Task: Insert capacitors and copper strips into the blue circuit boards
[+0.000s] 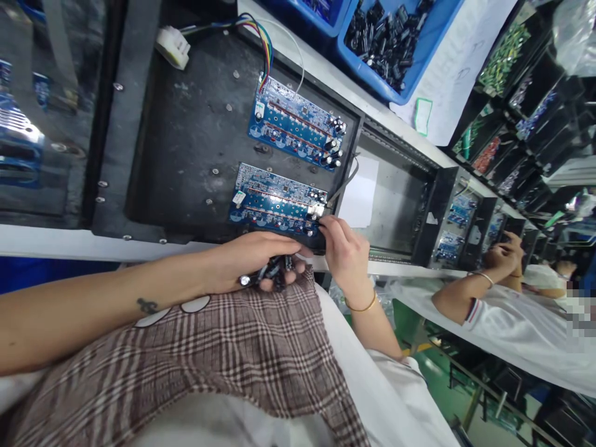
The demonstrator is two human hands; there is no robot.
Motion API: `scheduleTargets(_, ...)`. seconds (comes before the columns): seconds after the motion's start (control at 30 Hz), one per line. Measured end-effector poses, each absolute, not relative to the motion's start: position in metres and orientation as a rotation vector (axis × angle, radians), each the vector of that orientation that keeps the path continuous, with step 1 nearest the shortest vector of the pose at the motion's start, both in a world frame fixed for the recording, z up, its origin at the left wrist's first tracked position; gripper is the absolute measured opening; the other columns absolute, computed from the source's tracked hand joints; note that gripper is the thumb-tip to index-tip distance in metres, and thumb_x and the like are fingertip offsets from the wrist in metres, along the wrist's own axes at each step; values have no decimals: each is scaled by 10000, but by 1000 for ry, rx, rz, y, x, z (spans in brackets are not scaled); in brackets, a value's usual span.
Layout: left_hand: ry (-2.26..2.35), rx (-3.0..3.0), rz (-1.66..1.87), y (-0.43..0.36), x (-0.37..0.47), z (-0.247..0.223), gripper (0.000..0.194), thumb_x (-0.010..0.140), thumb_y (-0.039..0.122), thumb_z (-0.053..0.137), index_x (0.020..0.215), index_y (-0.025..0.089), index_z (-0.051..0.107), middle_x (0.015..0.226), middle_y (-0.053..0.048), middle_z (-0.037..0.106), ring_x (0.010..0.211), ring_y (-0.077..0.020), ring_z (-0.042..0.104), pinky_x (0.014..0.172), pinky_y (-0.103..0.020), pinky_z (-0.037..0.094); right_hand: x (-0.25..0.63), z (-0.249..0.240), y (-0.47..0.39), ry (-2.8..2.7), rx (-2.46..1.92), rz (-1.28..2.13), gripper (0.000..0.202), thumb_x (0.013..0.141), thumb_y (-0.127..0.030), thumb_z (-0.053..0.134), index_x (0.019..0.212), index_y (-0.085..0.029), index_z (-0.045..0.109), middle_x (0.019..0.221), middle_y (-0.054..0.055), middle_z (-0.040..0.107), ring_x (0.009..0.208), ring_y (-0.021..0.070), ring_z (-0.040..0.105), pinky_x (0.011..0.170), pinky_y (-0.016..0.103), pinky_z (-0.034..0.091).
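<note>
Several black cylindrical capacitors lie in my left hand, which is cupped around them below the tray's near edge. My right hand has its thumb and fingertips pinched together at the lower right corner of the nearer blue circuit board; whatever is between them is too small to make out. Small capacitors stand on that board's right end beside the fingertips. Behind it, a second blue circuit board carries several black capacitors at its right end. Both boards lie in a black tray.
Coloured wires lead from the farther board to a white connector. A blue bin of black capacitors stands at the back. Rightward are a white paper, more trays with boards, dark parts bins and another person's hands.
</note>
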State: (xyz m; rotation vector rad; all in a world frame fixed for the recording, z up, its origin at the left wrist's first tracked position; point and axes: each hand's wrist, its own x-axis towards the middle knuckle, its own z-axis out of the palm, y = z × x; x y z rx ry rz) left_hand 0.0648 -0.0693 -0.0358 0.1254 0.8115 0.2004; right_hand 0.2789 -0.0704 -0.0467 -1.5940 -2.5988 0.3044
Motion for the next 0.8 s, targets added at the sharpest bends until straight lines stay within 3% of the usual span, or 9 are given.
scheduleTargets(0.1, 824, 115, 190, -67, 64, -34, 228, 927, 314, 560, 1040, 143, 659, 719, 0, 552, 475, -52, 489, 296, -97, 228, 285, -54, -71, -2645, -1442, 348, 258, 968, -153, 480, 1182, -199, 616, 1144, 87, 712, 978, 206, 677, 805, 326, 534)
scheduleTargets(0.2, 797, 175, 200, -69, 61, -32, 287, 932, 390, 553, 1126, 189, 620, 689, 25, 502, 455, -54, 461, 292, -90, 215, 281, -47, -74, -2445, -1463, 502, 257, 974, -183, 497, 1188, -236, 628, 1171, 71, 711, 1004, 197, 677, 860, 340, 546)
scheduleTargets(0.37, 773, 393, 164, -67, 59, -20, 508, 881, 589, 556, 1268, 262, 525, 677, 44, 513, 457, -76, 465, 298, -110, 207, 261, -14, -84, -1890, -1492, 1081, 314, 890, -259, 670, 1200, -294, 635, 962, -9, 740, 762, 129, 687, 734, 269, 589)
scheduleTargets(0.47, 813, 489, 108, -28, 67, 1, 511, 870, 602, 561, 1226, 235, 553, 639, 49, 485, 429, -70, 418, 311, -132, 167, 258, -9, -79, -1609, -1500, 1001, 187, 870, -225, 690, 1046, -288, 694, 954, -11, 745, 819, 133, 697, 757, 259, 583)
scheduleTargets(0.57, 969, 561, 270, 52, 85, 29, 401, 909, 464, 547, 1198, 191, 591, 600, 36, 463, 404, -65, 344, 349, -161, 163, 260, -11, -66, -1452, -1488, 807, 125, 851, -199, 705, 951, -273, 712, 926, -5, 745, 851, 150, 698, 780, 277, 580)
scheduleTargets(0.63, 1055, 656, 563, 115, 95, 42, 385, 923, 398, 519, 1208, 149, 588, 739, -30, 574, 506, -86, 452, 429, -177, 293, 261, -13, -60, -1502, -1440, 784, 127, 850, -189, 701, 950, -267, 715, 931, 6, 745, 883, 165, 698, 816, 307, 580)
scheduleTargets(0.7, 1067, 829, 740, 171, 96, 40, 438, 949, 416, 466, 1281, 141, 544, 1003, -95, 631, 766, -137, 576, 607, -211, 408, 263, -17, -60, -1561, -1423, 798, 129, 864, -186, 683, 962, -263, 715, 953, 17, 745, 917, 173, 697, 850, 331, 579)
scheduleTargets(0.8, 1359, 1251, 769, 228, 70, 14, 494, 938, 405, 486, 1348, 130, 494, 1262, -35, 562, 1088, -151, 464, 826, -220, 358, 271, -28, -70, -1531, -1511, 821, 122, 878, -210, 666, 976, -262, 717, 971, 34, 742, 927, 183, 696, 859, 356, 585)
